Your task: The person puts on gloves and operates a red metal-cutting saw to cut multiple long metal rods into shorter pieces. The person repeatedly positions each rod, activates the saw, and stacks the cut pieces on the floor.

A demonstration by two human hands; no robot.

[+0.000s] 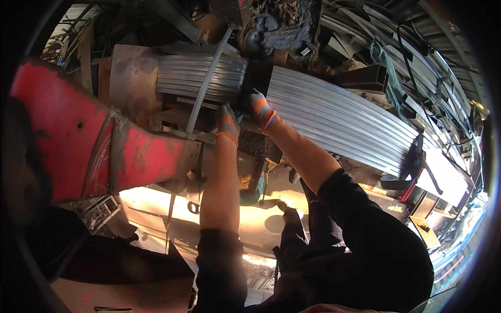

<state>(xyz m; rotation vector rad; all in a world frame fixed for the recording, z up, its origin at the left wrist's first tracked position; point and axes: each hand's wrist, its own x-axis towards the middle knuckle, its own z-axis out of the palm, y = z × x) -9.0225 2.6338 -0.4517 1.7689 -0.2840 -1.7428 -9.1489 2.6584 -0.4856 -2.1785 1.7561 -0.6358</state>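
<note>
Both my forearms reach forward, gloved: my left hand and right hand press on the bundle of metal strips (grip hidden, I cannot tell). The saw blade crosses just left of my fingers, beside the red saw arm. The bundle's long axis runs rightward.

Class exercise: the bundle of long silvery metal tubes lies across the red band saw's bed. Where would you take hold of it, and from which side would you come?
Probably at the bundle of long silvery metal tubes near the saw blade, from above, as the gloved left hand and right hand show. The tubes lie loose side by side, so pressing down on their top faces holds them together; the far end is strapped.
</note>
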